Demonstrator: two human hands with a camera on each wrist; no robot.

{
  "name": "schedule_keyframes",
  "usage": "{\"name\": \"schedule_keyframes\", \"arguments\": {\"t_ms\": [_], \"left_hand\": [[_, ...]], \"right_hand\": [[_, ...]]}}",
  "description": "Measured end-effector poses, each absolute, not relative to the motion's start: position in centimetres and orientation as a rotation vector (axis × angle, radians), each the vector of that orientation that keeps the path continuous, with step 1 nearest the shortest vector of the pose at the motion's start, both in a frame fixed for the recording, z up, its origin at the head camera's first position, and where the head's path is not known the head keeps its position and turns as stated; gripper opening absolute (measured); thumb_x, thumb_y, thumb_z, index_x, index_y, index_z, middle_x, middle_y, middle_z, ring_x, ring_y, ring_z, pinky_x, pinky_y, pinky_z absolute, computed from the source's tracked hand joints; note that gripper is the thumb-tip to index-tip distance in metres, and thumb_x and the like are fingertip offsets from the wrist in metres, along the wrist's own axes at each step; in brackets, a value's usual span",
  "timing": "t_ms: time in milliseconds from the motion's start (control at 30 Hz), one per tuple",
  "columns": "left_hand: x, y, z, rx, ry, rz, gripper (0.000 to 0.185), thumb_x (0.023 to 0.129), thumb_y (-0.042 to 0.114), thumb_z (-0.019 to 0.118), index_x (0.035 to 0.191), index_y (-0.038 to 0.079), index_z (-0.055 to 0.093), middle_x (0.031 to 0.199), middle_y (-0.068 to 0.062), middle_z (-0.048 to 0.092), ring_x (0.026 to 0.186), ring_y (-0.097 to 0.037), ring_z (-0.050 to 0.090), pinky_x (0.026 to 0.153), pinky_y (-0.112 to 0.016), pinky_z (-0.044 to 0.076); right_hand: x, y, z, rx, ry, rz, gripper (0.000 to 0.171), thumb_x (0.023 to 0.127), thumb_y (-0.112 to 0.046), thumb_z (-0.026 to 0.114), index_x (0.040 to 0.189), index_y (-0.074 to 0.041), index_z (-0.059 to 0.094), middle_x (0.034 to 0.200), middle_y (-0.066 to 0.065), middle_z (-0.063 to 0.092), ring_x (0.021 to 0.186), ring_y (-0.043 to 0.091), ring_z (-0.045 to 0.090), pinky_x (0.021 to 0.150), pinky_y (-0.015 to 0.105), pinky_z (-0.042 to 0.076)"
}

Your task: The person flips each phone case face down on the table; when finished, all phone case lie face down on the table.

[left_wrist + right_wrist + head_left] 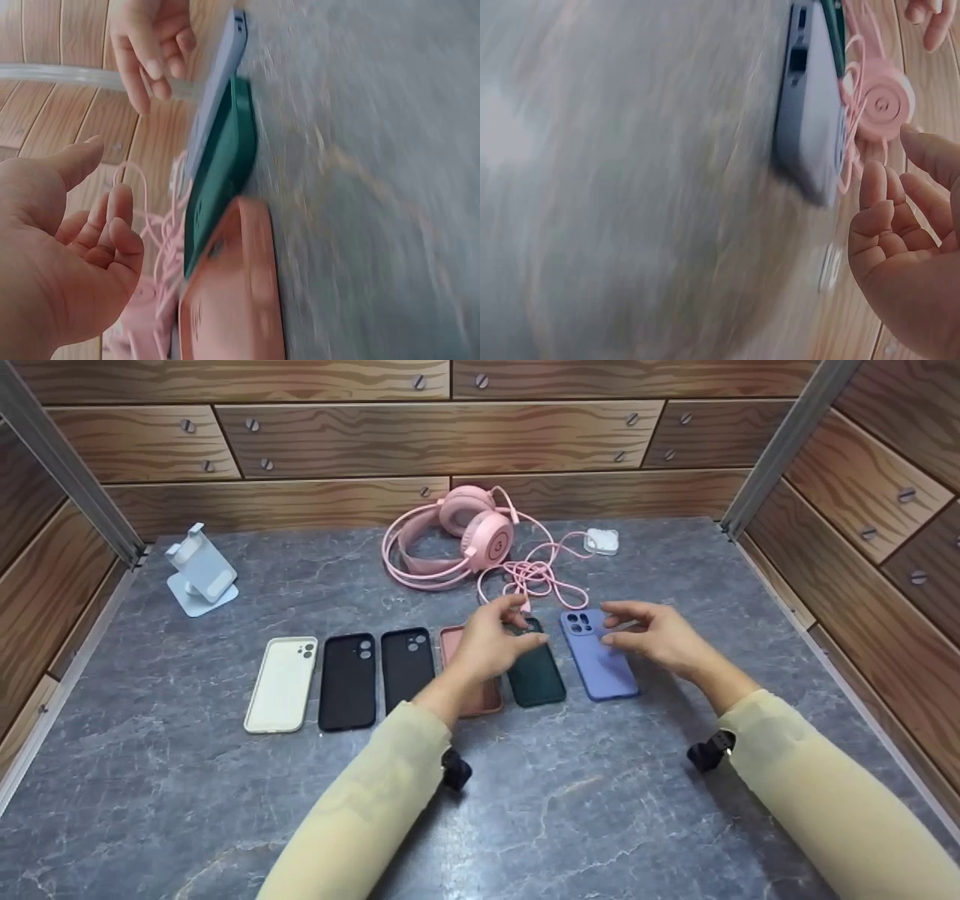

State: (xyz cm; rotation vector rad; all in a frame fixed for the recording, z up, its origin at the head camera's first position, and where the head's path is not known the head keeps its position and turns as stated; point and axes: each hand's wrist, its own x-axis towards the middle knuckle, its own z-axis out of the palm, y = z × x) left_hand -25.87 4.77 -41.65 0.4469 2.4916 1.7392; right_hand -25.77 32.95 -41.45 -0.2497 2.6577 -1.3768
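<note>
Six phone cases lie in a row across the table. From the left they are a cream case [280, 686], a black case [347, 682], a second black case [405, 664], a pink case [236, 292], a dark green case [538, 675] and a purple-blue case [606, 664]. My left hand [487, 641] hovers over the pink and green cases, fingers loosely bent around nothing, and hides part of both. Above the right edge of the purple-blue case is my right hand [656, 637], likewise holding nothing, its thumb apart from the bent fingers.
Pink headphones [487, 540] rest at the back with their tangled pink cable [536, 574] trailing toward the cases. A small clear-white square case [601, 541] lies at the back right. At the back left stands a light-blue phone stand [201, 574]. Wood-patterned walls [442, 439] enclose the table.
</note>
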Motion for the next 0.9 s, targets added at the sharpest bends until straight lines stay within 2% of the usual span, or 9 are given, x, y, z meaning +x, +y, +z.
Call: {"name": "schedule_keyframes", "arguments": {"t_ms": [167, 267, 500, 633, 900], "left_hand": [[-25.9, 3.3, -42.3, 0.4, 2.517, 1.68, 0.061, 0.08, 0.023, 0.082, 0.135, 0.016, 0.056, 0.094, -0.001, 0.063, 0.081, -0.015, 0.059, 0.068, -0.027, 0.05], [-25.8, 2.7, -42.7, 0.38, 2.511, 1.666, 0.062, 0.08, 0.023, 0.082, 0.136, 0.013, 0.056, 0.092, -0.002, 0.063, 0.076, -0.015, 0.059, 0.065, -0.028, 0.05], [-25.9, 2.0, -43.7, 0.351, 2.502, 1.558, 0.063, 0.081, 0.026, 0.081, 0.135, 0.007, 0.055, 0.094, -0.003, 0.063, 0.082, -0.017, 0.059, 0.071, -0.03, 0.049], [-26.0, 1.9, -44.1, 0.35, 2.501, 1.497, 0.062, 0.081, 0.027, 0.081, 0.133, 0.005, 0.056, 0.095, -0.003, 0.062, 0.083, -0.017, 0.059, 0.072, -0.031, 0.049], [-26.1, 1.6, -44.7, 0.372, 2.53, 1.468, 0.061, 0.08, 0.028, 0.082, 0.131, 0.005, 0.057, 0.092, -0.005, 0.062, 0.079, -0.017, 0.057, 0.07, -0.03, 0.048]], "right_hand": [[-25.7, 31.0, -41.3, -0.308, 2.642, -1.408, 0.058, 0.084, -0.021, 0.078, 0.136, -0.007, 0.056, 0.118, 0.018, 0.064, 0.095, 0.02, 0.064, 0.073, 0.023, 0.052], [-25.7, 29.7, -41.4, -0.331, 2.621, -1.434, 0.057, 0.084, -0.02, 0.078, 0.135, -0.006, 0.057, 0.117, 0.017, 0.065, 0.095, 0.02, 0.064, 0.075, 0.023, 0.052], [-26.0, 27.5, -42.6, -0.429, 2.56, -1.486, 0.056, 0.084, -0.012, 0.077, 0.134, 0.002, 0.055, 0.115, 0.025, 0.063, 0.097, 0.025, 0.065, 0.078, 0.022, 0.052], [-26.0, 26.9, -43.1, -0.419, 2.54, -1.444, 0.055, 0.084, -0.013, 0.077, 0.134, 0.001, 0.056, 0.113, 0.022, 0.064, 0.096, 0.028, 0.065, 0.077, 0.024, 0.053], [-26.2, 26.5, -44.3, -0.402, 2.522, -1.445, 0.052, 0.084, -0.01, 0.076, 0.132, 0.001, 0.058, 0.108, 0.021, 0.065, 0.088, 0.021, 0.063, 0.076, 0.025, 0.054]]}}
